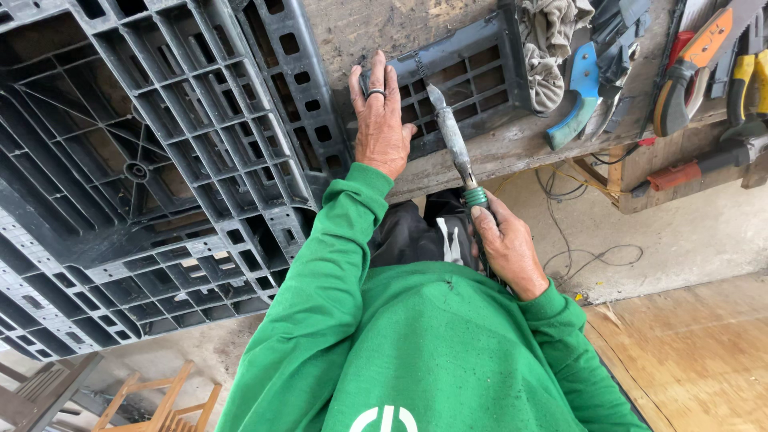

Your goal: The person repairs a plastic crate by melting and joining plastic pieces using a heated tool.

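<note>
Near upper centre, left hand (380,120) pressed flat on grey plastic piece (464,76) at desk (512,148) edge, fingers spread; right hand (506,244) below, fingers wrapped round soldering iron (453,136), tip touching plastic.

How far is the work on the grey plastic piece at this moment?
Done: the plastic grid piece lies on the workbench. In hand: the left hand presses it flat, and the right hand holds a soldering iron with its tip on a rib. Whether any crack remains unjoined cannot be seen.
</note>
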